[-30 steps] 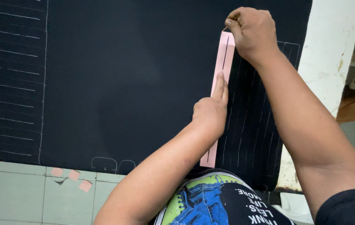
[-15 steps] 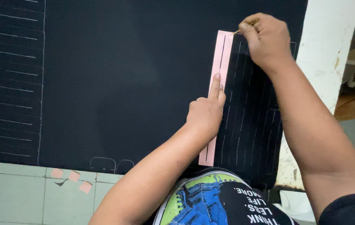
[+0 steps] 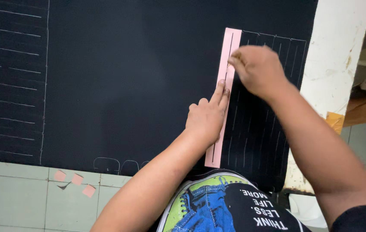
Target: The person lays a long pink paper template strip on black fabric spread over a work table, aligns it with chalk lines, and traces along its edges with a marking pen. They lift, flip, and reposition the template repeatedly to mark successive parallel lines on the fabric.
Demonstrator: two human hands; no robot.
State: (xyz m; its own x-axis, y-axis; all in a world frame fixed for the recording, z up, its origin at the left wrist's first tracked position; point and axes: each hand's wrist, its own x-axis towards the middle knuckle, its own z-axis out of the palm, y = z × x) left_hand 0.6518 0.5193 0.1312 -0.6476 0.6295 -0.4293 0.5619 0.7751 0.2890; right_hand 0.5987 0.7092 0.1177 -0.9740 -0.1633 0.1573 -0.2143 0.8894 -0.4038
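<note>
Left hand (image 3: pixel 206 118) presses flat on a pink strip (image 3: pixel 224 96) lying on black cloth (image 3: pixel 127 77); right hand (image 3: pixel 256 68), pinched beside it, seems mid-line; contents unclear. Strip must stay put.

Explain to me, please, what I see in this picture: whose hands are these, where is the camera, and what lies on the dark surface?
There is no machine here: a person works with two bare hands, and the camera sits on that person's head, looking down.

A large black cloth lies spread out, marked with thin white lines. Below it is a pale tiled surface with small pink paper scraps.

The left hand presses a long pink strip, with a slot along its middle, flat on the cloth. The right hand is at the strip's upper part, fingers pinched together; it is blurred, so whether it holds a marking tool cannot be told.
</note>
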